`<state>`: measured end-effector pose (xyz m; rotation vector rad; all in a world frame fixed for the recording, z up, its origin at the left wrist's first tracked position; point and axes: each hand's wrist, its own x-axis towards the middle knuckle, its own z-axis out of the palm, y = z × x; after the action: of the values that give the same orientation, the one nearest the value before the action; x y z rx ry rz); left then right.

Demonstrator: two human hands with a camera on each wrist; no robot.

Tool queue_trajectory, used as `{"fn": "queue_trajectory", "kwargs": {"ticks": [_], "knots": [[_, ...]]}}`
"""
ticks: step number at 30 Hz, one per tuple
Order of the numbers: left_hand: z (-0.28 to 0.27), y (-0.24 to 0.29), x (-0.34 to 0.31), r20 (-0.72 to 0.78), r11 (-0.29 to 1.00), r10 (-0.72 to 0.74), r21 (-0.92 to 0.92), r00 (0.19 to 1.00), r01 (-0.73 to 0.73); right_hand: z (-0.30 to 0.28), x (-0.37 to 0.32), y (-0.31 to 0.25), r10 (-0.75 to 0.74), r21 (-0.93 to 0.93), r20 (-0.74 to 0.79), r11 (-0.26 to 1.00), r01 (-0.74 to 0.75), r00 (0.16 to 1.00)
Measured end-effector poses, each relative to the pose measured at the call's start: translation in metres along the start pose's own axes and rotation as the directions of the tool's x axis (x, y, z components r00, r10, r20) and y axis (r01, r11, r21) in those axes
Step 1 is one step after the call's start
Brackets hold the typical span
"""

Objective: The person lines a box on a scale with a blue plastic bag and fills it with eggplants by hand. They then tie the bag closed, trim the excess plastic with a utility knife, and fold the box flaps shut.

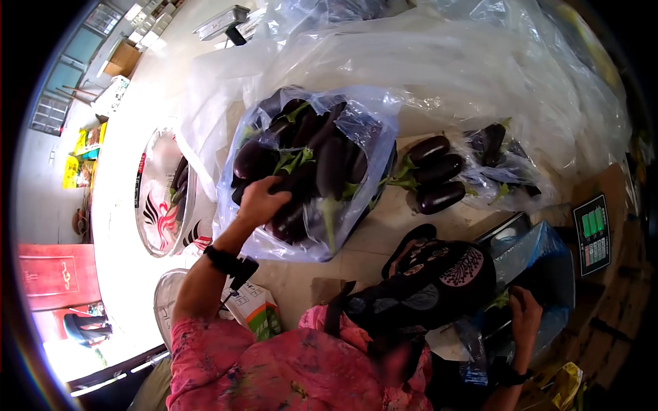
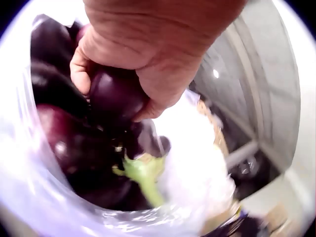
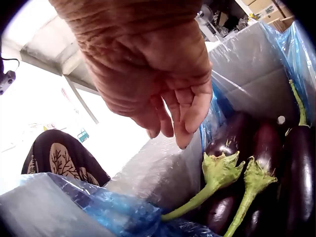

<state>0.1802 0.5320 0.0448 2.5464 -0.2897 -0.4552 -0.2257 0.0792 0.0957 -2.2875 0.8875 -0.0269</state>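
Observation:
My left hand [image 1: 264, 202] [image 2: 143, 44] reaches into a clear plastic bag [image 1: 236, 236] full of dark purple eggplants. In the left wrist view its fingers and thumb grip one eggplant [image 2: 116, 96]; a green stem [image 2: 145, 173] shows below. Over a box lined with blue plastic [image 1: 558, 274] [image 3: 247, 59] is my right hand [image 1: 526, 315] [image 3: 158, 79], fingers loosely bent and holding nothing. Several eggplants [image 3: 298, 173] lie side by side in that box, their green stems towards the near side in the right wrist view. The box's far contents are partly hidden by its plastic.
Three loose eggplants [image 1: 439, 169] lie right of the bag, beside more in thin plastic [image 1: 490, 144]. A digital scale display [image 1: 591, 233] stands at the right. At the left are an oval plastic-covered container [image 1: 154, 205] and a carton [image 1: 253, 308]. A patterned black cap [image 1: 439, 274] is in front.

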Motion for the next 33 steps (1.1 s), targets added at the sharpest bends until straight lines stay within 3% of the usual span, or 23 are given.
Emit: {"fn": "queue_trajectory", "kwargs": {"ticks": [1,2,5,8,9,12,14,15,16,17,18,20,22,24,25,26,28,32,33], "knots": [[-0.01,-0.011,-0.004,0.117,0.918,-0.035,-0.389,0.993,0.078,0.001,0.0,0.0,0.01,0.019,-0.003,1.0,-0.01,1.0],[-0.019,-0.021,-0.011,0.235,0.688,-0.023,-0.702,0.972,0.186,0.0,0.001,0.0,0.002,0.007,0.005,1.0,-0.002,1.0],[-0.053,-0.012,-0.053,0.468,0.283,-0.154,-0.823,0.87,0.492,-0.001,0.001,0.003,-0.004,-0.021,0.03,1.0,0.005,1.0],[-0.049,0.006,-0.08,0.398,0.155,-0.1,-0.899,0.912,0.409,0.003,0.008,0.004,-0.039,-0.033,0.034,0.999,0.04,0.999],[-0.042,0.005,-0.08,0.36,0.161,0.025,-0.922,0.933,0.351,0.005,0.01,0.001,-0.07,-0.031,0.022,0.997,0.071,0.997],[-0.023,0.025,-0.074,0.28,0.175,0.196,-0.953,0.94,0.247,0.008,0.014,0.004,-0.164,-0.024,0.016,0.986,0.164,0.986],[-0.026,0.049,-0.072,0.275,0.291,0.296,-0.938,0.915,0.188,-0.004,0.013,-0.007,-0.219,-0.042,-0.003,0.975,0.219,0.976],[-0.024,0.062,-0.075,0.263,0.261,0.205,-0.943,0.943,0.207,-0.014,0.009,-0.01,-0.126,0.0,-0.007,0.992,0.126,0.992],[-0.026,0.073,-0.063,0.259,0.355,0.428,-0.929,0.866,0.102,-0.025,0.003,-0.007,-0.13,-0.014,-0.099,0.991,0.13,0.987],[-0.023,0.089,-0.062,0.201,0.329,0.393,-0.942,0.898,0.067,-0.033,-0.003,0.004,-0.144,-0.055,-0.194,0.989,0.136,0.97],[-0.022,0.11,-0.053,0.23,0.281,0.501,-0.955,0.834,0.094,-0.046,-0.012,0.006,-0.028,0.005,-0.233,1.0,0.03,0.972],[-0.017,0.158,-0.053,0.212,0.339,0.487,-0.94,0.847,0.041,-0.058,-0.029,0.024,0.095,0.15,-0.341,0.988,-0.046,0.935],[-0.005,0.198,-0.048,0.233,0.317,0.574,-0.947,0.785,0.05,-0.068,-0.047,0.029,0.193,0.163,-0.38,0.977,-0.14,0.904],[0.006,0.236,-0.045,0.329,0.337,0.71,-0.935,0.623,0.11,-0.07,-0.063,0.049,0.22,0.17,-0.39,0.972,-0.165,0.894],[0.017,0.258,-0.056,0.318,0.38,0.636,-0.922,0.703,0.073,-0.069,-0.07,0.057,0.231,0.176,-0.388,0.969,-0.174,0.892],[0.028,0.283,-0.067,0.347,0.417,0.636,-0.906,0.689,0.071,-0.069,-0.075,0.063,0.262,0.205,-0.369,0.959,-0.197,0.892],[0.046,0.319,-0.079,0.468,0.53,0.693,-0.846,0.549,0.052,-0.067,-0.083,0.068,0.315,0.255,-0.333,0.938,-0.236,0.889],[0.094,0.372,-0.12,0.684,0.686,0.643,-0.714,0.344,0.14,-0.061,-0.093,0.074,0.335,0.332,-0.289,0.914,-0.234,0.897],[0.108,0.38,-0.128,0.73,0.71,0.626,-0.679,0.276,0.187,-0.063,-0.094,0.073,0.365,0.436,-0.173,0.861,-0.261,0.915]]}}
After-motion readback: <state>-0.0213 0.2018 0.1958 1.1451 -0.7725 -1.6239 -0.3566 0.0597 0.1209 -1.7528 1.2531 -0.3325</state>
